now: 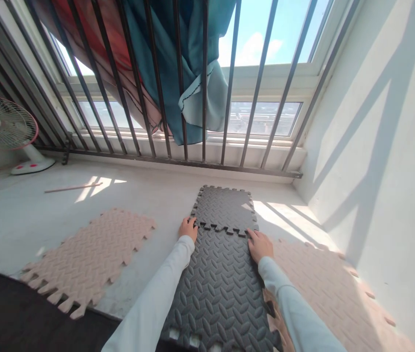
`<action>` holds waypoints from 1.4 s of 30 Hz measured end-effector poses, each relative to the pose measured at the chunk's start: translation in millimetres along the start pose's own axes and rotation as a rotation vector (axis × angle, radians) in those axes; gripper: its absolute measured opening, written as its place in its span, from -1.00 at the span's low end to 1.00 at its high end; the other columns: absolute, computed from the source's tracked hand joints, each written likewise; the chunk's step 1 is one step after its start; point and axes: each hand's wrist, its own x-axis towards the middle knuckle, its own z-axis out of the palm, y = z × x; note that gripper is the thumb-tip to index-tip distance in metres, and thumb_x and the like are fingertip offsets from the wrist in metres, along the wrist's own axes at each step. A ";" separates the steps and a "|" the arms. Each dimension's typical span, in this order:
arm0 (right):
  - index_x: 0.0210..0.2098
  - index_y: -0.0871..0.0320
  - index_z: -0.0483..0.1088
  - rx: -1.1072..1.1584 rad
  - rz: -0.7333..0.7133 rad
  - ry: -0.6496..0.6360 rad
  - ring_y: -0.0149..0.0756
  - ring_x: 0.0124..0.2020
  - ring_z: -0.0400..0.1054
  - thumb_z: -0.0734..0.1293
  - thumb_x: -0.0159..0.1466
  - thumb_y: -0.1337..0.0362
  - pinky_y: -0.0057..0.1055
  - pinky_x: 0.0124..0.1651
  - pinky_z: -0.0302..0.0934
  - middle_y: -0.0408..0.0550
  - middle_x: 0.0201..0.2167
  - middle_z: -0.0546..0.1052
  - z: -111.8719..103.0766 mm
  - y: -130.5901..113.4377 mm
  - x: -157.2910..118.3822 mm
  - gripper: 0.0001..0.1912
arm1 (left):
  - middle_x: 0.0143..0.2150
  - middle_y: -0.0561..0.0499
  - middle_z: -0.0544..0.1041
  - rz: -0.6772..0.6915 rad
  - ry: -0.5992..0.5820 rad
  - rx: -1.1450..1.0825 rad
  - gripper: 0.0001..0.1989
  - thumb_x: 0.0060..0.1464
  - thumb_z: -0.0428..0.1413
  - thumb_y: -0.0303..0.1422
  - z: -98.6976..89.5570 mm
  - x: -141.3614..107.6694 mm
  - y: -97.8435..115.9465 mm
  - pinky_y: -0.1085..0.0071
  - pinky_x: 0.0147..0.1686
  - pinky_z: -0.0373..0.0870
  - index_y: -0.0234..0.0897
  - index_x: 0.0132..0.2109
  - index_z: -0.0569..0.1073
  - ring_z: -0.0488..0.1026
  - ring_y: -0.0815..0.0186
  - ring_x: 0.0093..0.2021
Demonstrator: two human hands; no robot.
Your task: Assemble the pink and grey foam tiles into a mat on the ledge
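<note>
Two dark grey foam tiles lie end to end in the middle. The far tile (224,208) is flat on the floor near the railing; the near tile (222,288) meets it along a toothed edge, with small gaps showing. My left hand (188,229) holds the near tile's far left corner, at the seam. At the far right corner, my right hand (260,244) grips the same tile, fingers close to the seam. A pink tile (93,252) lies apart on the left. More pink matting (325,283) lies to the right, partly beneath my right arm.
A dark metal railing (178,163) runs before the window, with blue and red curtains (171,58) behind it. A fan (33,159) stands far left. A thin stick (71,187) lies on the floor. A white wall (387,161) bounds the right side.
</note>
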 end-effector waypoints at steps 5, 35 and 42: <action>0.09 -0.04 0.09 0.008 0.012 -0.075 -0.23 0.11 0.00 0.04 0.18 0.24 -0.16 0.06 -0.09 -0.07 0.08 0.21 -1.4 -7.4 -0.3 -0.54 | 0.04 -0.15 0.25 0.008 0.010 -0.005 -0.62 -0.04 0.02 -0.44 -0.4 4.4 -9.9 0.43 0.01 0.16 -0.30 -0.01 0.33 0.24 0.27 0.02; 0.05 0.12 0.15 -0.081 -0.158 0.001 -0.21 0.12 -0.04 -0.02 0.22 0.13 -0.10 0.10 -0.25 -0.02 0.12 0.16 6.4 -24.5 -10.6 -0.54 | 0.22 -0.15 0.02 0.286 -0.117 0.303 -0.44 0.07 -0.22 -0.18 4.2 -29.1 -1.8 0.19 0.12 -0.09 -0.40 0.16 0.07 -0.08 0.16 0.20; 0.16 -0.03 -0.11 -0.065 -0.218 -0.020 -0.24 0.19 -0.19 -0.05 0.23 0.11 -0.07 0.13 -0.31 -0.13 0.21 -0.03 16.4 -43.0 -15.8 -0.50 | 0.27 0.12 -0.15 0.445 -0.207 0.261 -0.46 0.04 -0.24 -0.04 11.0 -40.8 21.7 -0.01 0.11 -0.19 0.04 0.18 -0.05 -0.20 0.06 0.22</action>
